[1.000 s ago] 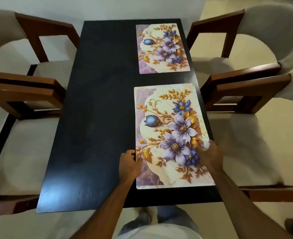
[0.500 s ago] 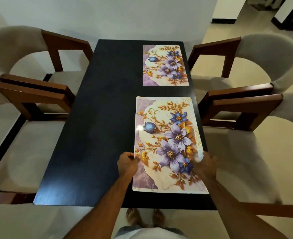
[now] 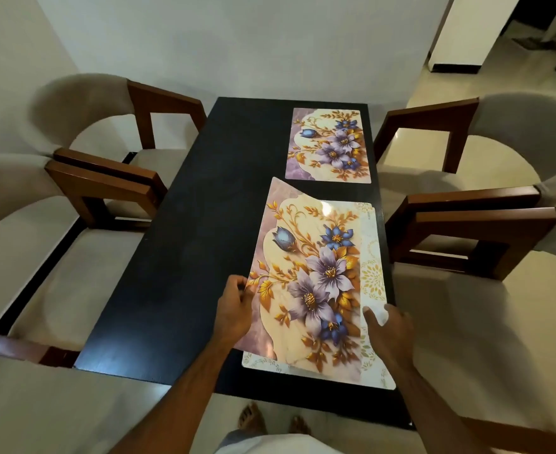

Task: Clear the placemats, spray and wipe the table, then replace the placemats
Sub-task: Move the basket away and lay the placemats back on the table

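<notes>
Two floral placemats lie on the right half of the black table. The far placemat lies flat. The near placemat is raised and curled along its left side, and a pale gold-patterned mat shows beneath it at the right and front. My left hand pinches the near placemat's left edge and holds it off the table. My right hand grips the right edge there, thumb on top; its fingers are hidden below the edge.
Four cushioned chairs with wooden arms flank the table: two on the left and two on the right. A white wall stands beyond the far end. My bare feet show under the near edge.
The near placemat's left side has risen off the table and curled, exposing a second mat underneath. My view has tilted up, showing more of the wall and chairs.
</notes>
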